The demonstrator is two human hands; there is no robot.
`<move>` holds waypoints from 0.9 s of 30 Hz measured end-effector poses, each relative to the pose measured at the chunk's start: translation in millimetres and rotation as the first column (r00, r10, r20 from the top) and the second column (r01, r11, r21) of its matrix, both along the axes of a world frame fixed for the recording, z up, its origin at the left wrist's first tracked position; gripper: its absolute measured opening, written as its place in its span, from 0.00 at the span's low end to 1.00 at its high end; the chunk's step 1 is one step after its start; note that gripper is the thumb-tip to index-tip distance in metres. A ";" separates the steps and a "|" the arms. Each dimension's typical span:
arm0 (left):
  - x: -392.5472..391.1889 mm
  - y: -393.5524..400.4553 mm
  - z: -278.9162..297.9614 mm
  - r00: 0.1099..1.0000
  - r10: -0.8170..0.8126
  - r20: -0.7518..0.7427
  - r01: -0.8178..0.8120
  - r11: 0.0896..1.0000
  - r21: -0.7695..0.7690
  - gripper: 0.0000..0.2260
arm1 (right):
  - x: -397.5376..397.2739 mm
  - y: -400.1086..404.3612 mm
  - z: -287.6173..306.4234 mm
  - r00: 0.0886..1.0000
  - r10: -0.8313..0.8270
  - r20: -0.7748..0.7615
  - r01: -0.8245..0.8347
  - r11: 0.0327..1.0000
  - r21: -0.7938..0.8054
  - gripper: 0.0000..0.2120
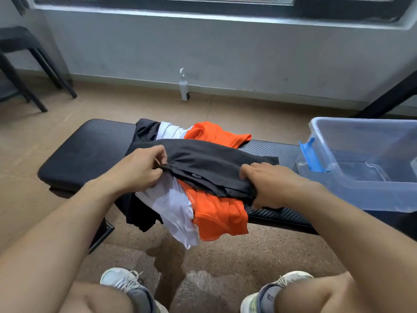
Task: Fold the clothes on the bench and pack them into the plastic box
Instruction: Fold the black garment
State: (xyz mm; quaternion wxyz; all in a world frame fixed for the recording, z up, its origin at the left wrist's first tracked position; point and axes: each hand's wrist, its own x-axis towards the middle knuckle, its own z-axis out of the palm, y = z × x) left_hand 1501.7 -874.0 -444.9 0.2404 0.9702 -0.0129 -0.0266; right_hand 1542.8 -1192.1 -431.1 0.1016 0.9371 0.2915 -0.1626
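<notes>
Both your hands are pinching the black garment (212, 163) atop the pile on the bench (85, 150): left hand (140, 170) at one edge, right hand (268, 184) at the other. It looks light, limp and slippery, so grip the hems. The plastic box (370, 159) waits empty on your right.

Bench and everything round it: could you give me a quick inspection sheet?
Surface: black padded bench, on a brown floor.
Job's things: black garment on top of white garment and orange garment; clear plastic box at the bench's right end, nothing seen inside.
Clutter: white bottle by the wall.
Hands: left hand and right hand both grip the black garment's near edge.
Cables: nothing seen.
Surroundings: grey wall, window, black stool.
</notes>
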 end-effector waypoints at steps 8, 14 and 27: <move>-2.2 3.4 -10.9 1.000 -0.012 -0.021 0.015 0.988 0.154 0.15 | -3.1 16.9 -26.5 0.999 0.040 -0.003 -0.040 0.994 0.103 0.19; -3.6 9.0 -13.8 0.997 0.066 -0.042 -0.063 0.996 0.065 0.06 | 3.8 15.7 -25.1 0.996 -0.055 -0.070 0.066 0.983 0.173 0.10; 1.5 13.1 21.2 0.971 0.129 0.201 -0.106 0.987 -0.121 0.03 | 28.9 -3.6 13.4 0.937 -0.317 -0.145 0.337 0.716 0.612 0.03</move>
